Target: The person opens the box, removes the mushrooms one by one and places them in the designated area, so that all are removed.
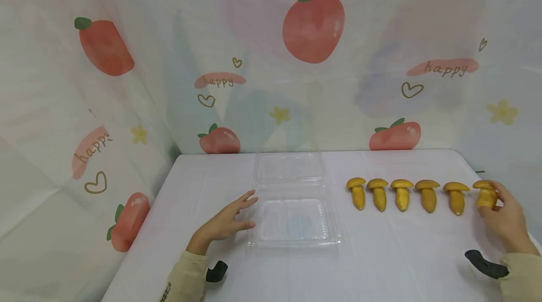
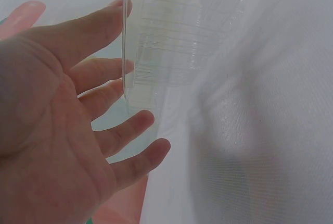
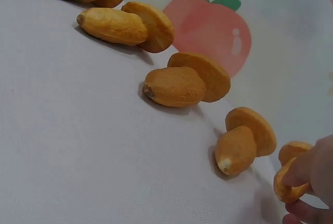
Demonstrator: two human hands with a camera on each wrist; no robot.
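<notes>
At the right end of a row of yellow-brown mushrooms, my right hand point(image 1: 506, 217) pinches the last mushroom point(image 1: 486, 194) between thumb and fingers. In the right wrist view that mushroom point(image 3: 285, 182) is partly covered by the fingers. The neighbouring mushroom point(image 1: 456, 197) lies just left of it, cap toward the back. My left hand point(image 1: 226, 219) has its fingers spread, fingertips right at the left edge of a clear plastic clamshell box point(image 1: 292, 241). The box lies with its lid point(image 1: 290, 168) folded back, and the left wrist view shows its side wall point(image 2: 171, 41) by the fingertips.
Several more mushrooms point(image 1: 401, 196) lie in a line between the box and my right hand. A white cloth covers the table point(image 1: 372, 264). Behind it hangs a printed curtain point(image 1: 262, 24) with fruit pictures. Black straps point(image 1: 487, 265) show at both wrists.
</notes>
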